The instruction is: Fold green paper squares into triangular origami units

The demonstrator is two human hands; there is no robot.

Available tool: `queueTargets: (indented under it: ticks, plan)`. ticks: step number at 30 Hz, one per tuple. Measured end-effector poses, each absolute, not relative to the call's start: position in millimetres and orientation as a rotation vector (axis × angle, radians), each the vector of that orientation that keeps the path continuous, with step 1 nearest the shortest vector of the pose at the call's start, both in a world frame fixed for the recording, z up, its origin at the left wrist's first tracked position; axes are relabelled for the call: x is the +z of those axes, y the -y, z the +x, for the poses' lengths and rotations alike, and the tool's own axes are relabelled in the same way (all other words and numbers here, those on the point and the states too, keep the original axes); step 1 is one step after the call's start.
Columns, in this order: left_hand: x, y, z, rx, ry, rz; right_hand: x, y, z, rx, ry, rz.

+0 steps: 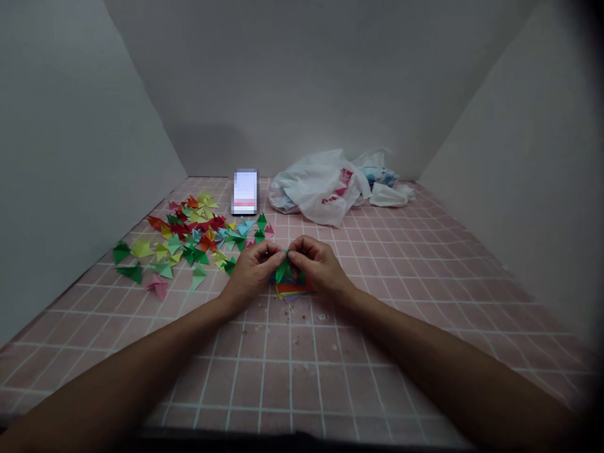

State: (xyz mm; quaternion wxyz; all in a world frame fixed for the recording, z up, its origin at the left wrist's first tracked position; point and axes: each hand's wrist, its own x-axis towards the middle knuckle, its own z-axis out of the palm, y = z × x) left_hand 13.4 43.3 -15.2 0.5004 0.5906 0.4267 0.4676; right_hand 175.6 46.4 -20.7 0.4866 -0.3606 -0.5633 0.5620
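I watch both bare hands meet near the middle of the table, fingertips close together over one small green paper point(282, 272). The left hand point(257, 267) pinches it between thumb and forefinger at its upper end, and the right hand point(316, 261) pinches it from the other side, fingers curled inward. The light on my feed is dim and the fingers cover part of the paper, so I can't quite tell which fold it has reached.

Directly below the hands I see a small stack of coloured sheets point(295, 289), with orange, yellow and violet edges fanned out toward the wearer. It lies on a pink cloth point(401, 283) with a white grid. Just nearer than the stack, small pale and brown marks point(323, 316) dot the cloth.

To the left of the hands I have a broad scatter of folded paper pieces point(179, 228), pointed in shape, in green, yellow, red, orange, pink and light blue, many overlapping. Beyond its right part is a phone point(245, 192), its lit screen blurred out. To the phone's right sits a crumpled white plastic bag point(321, 189) with red print, and right beside that a blue-and-white bundle point(380, 178).
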Motion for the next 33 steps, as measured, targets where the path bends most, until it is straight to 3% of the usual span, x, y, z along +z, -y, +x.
queueTargets:
  ticks: [11,22,33]
  plan:
    - [-13.3,-42.5,12.8,1.113,-1.006,1.443,-18.2,-44.2,178.0,1.404,1.383,-0.89]
    - [-16.4,-42.6,11.7,1.035,-0.94,1.342,-18.2,-48.6,178.1,1.225,1.411,-0.946]
    - [-13.3,-40.8,14.4,1.271,-1.003,1.377,-19.9,-47.8,176.1,1.173,1.245,-0.92]
